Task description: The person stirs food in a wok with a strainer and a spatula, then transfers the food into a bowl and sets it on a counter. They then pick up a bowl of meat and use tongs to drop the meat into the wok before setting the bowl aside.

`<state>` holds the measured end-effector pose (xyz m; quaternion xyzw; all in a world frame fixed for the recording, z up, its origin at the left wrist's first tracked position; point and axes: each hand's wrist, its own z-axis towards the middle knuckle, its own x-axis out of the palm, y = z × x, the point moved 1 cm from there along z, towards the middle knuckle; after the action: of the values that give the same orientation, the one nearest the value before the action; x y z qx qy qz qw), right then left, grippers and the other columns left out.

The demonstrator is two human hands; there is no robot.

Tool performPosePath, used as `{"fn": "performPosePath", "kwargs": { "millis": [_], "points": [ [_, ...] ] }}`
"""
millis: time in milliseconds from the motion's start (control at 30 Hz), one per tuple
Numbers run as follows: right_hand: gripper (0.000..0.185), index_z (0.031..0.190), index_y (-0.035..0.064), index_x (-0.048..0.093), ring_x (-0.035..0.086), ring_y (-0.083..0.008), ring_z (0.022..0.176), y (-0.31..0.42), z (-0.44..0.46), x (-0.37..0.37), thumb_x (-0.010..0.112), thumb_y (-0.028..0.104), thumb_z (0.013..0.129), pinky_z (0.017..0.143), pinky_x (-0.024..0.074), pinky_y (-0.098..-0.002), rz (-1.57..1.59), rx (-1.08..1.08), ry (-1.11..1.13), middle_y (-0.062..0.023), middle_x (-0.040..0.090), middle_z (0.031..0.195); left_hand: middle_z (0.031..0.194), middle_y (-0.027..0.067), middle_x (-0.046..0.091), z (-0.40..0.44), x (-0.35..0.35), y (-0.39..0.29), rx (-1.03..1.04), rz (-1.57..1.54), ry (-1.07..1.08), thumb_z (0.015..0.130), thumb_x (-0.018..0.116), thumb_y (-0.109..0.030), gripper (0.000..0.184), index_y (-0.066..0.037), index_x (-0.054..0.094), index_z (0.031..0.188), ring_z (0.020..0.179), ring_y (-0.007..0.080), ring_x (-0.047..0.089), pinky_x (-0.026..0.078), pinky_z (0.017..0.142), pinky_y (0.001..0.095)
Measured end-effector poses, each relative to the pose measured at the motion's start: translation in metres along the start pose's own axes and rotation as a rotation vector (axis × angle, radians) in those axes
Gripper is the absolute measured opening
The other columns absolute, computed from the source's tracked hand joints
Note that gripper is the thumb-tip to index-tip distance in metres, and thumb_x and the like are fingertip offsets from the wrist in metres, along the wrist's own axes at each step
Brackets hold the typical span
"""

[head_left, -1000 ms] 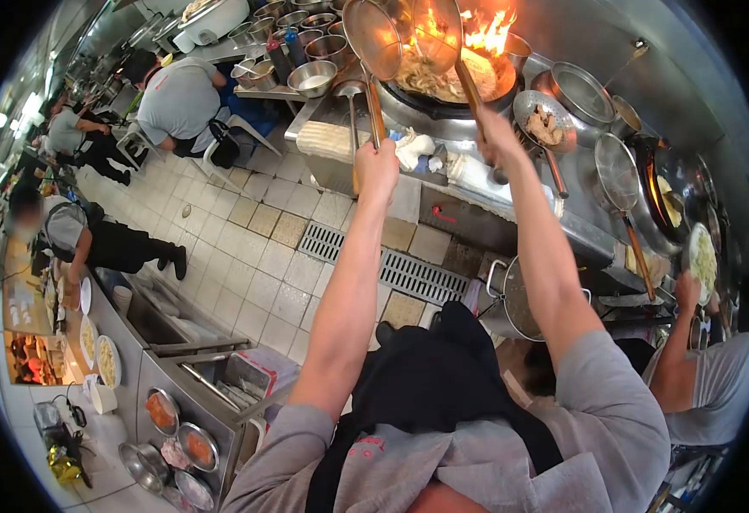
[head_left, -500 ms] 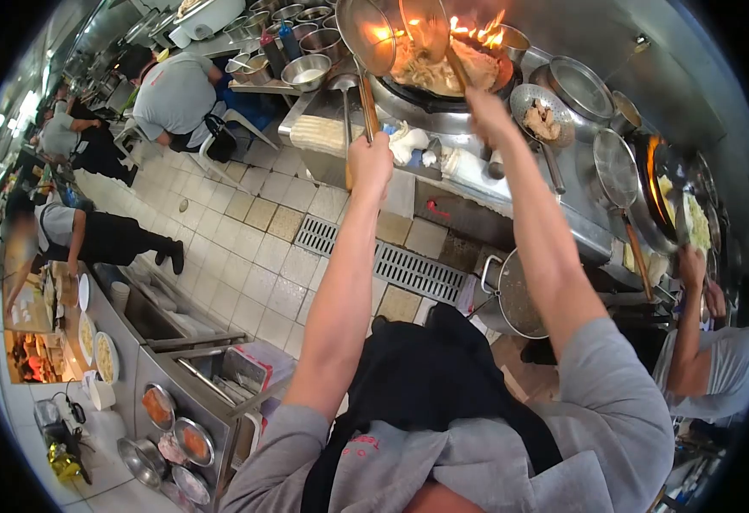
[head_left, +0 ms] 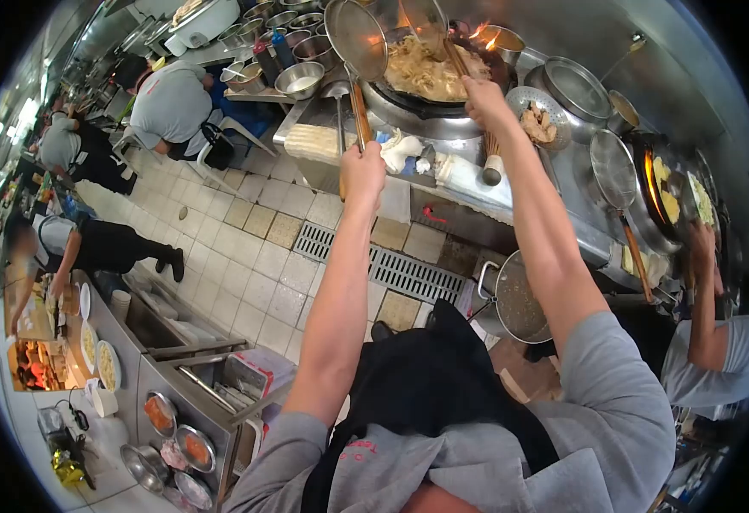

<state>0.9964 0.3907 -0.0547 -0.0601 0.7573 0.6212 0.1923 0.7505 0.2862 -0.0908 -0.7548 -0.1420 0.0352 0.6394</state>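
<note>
My left hand (head_left: 363, 175) is closed around the wooden handle of a round strainer (head_left: 355, 38), held up at the left edge of the wok (head_left: 383, 92). My right hand (head_left: 487, 107) grips a wooden-handled cooking tool (head_left: 455, 58) that reaches into the wok; its head is partly hidden and hard to make out. Pale strips of food (head_left: 430, 75) fill the wok, and small flames (head_left: 490, 38) rise behind its right rim. A ladle (head_left: 337, 94) lies beside the strainer's handle. Under my right forearm is a brush-like tool with a round end (head_left: 492, 171).
A perforated skimmer (head_left: 556, 101) holds cooked pieces right of the wok. Farther right, another strainer (head_left: 613, 167) lies near a second wok, where a co-worker's hand (head_left: 701, 239) works. Folded towels (head_left: 477, 178) line the stove edge. A large pot (head_left: 519, 299) stands below my right arm.
The flames over the wok have shrunk, showing more of the food. My right hand and its tool have shifted slightly up. The strainer in my left hand has moved a little left.
</note>
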Motion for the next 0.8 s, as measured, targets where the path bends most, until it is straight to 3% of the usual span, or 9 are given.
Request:
{"fn": "performPosePath", "kwargs": {
  "millis": [167,267,300,433,567,667,733,767,800],
  "points": [
    [0.040,0.118,0.0029,0.059,0.053,-0.0186,0.054,-0.057,-0.058,-0.008,0.050,0.031,0.091,0.052,0.0424,-0.0318,-0.082,-0.449,-0.245,-0.0097,0.061,0.070,0.058,0.0003,0.045,0.006,-0.002,0.001,0.004,-0.069,0.032,0.084,0.054,-0.014,0.012,-0.005,0.047,0.079,0.038,0.0049,0.032,0.019,0.032,0.0230],
    [0.042,0.121,0.0045,0.059,0.056,-0.0223,0.056,-0.075,-0.053,0.024,0.049,0.031,0.091,0.056,0.0453,-0.0347,0.112,0.033,-0.060,-0.0119,0.062,0.072,0.059,0.0004,0.045,0.007,-0.002,0.000,0.015,-0.067,0.022,0.085,0.054,-0.014,0.013,-0.005,0.046,0.079,0.038,0.0047,0.032,0.019,0.032,0.0224],
    [0.039,0.111,0.0034,0.064,0.050,-0.0182,0.047,-0.108,0.003,0.033,0.049,0.034,0.092,0.045,0.0402,-0.0333,0.068,-0.103,-0.056,-0.0096,0.060,0.069,0.059,0.0004,0.045,0.007,0.000,-0.002,0.007,-0.077,0.029,0.085,0.054,-0.014,0.013,-0.005,0.046,0.079,0.038,0.0046,0.032,0.019,0.032,0.0223],
    [0.035,0.102,0.0044,0.063,0.047,-0.0146,0.043,-0.015,-0.005,-0.010,0.049,0.035,0.092,0.036,0.0323,-0.0348,0.265,0.069,0.038,-0.0064,0.055,0.061,0.055,0.0026,0.048,0.006,0.006,-0.008,-0.002,-0.070,0.034,0.082,0.051,-0.017,0.019,-0.002,0.050,0.071,0.040,0.0094,0.037,0.026,0.036,0.0281],
    [0.040,0.118,0.0019,0.058,0.056,-0.0181,0.053,-0.040,-0.069,-0.019,0.047,0.032,0.094,0.052,0.0458,-0.0333,-0.092,-0.366,-0.177,-0.0115,0.059,0.068,0.054,0.0004,0.045,0.004,0.010,-0.006,0.013,-0.035,0.032,0.083,0.051,-0.015,0.016,-0.003,0.049,0.072,0.040,0.0082,0.035,0.025,0.036,0.0271],
    [0.041,0.118,0.0017,0.058,0.064,-0.0291,0.084,-0.114,-0.035,0.026,0.046,0.032,0.093,0.077,0.0479,-0.0372,-0.111,-0.471,-0.299,-0.0205,0.066,0.090,0.057,-0.0001,0.044,0.012,0.015,0.005,-0.009,-0.080,0.029,0.085,0.054,-0.014,0.015,-0.007,0.044,0.077,0.038,0.0044,0.032,0.019,0.032,0.0231],
    [0.043,0.114,0.0009,0.059,0.064,-0.0318,0.079,-0.071,-0.032,0.028,0.045,0.036,0.093,0.072,0.0492,-0.0387,-0.090,0.062,-0.005,-0.0222,0.065,0.091,0.057,-0.0002,0.044,0.008,0.020,0.003,0.000,-0.120,0.030,0.085,0.054,-0.014,0.014,-0.007,0.044,0.077,0.037,0.0044,0.032,0.019,0.032,0.0232],
    [0.043,0.105,0.0016,0.061,0.059,-0.0265,0.052,-0.103,0.028,0.037,0.045,0.040,0.092,0.050,0.0466,-0.0378,-0.104,-0.261,-0.133,-0.0174,0.063,0.072,0.057,-0.0003,0.044,0.006,0.022,0.002,0.004,-0.140,0.030,0.085,0.054,-0.013,0.014,-0.007,0.044,0.077,0.037,0.0043,0.031,0.019,0.032,0.0232],
    [0.041,0.099,0.0034,0.062,0.048,-0.0207,0.037,-0.059,0.014,0.024,0.045,0.040,0.092,0.036,0.0374,-0.0360,0.071,-0.060,-0.030,-0.0100,0.054,0.056,0.057,-0.0003,0.044,0.003,0.022,0.003,0.002,-0.131,0.029,0.085,0.054,-0.013,0.014,-0.007,0.044,0.077,0.037,0.0043,0.031,0.019,0.032,0.0232]
  ]
}}
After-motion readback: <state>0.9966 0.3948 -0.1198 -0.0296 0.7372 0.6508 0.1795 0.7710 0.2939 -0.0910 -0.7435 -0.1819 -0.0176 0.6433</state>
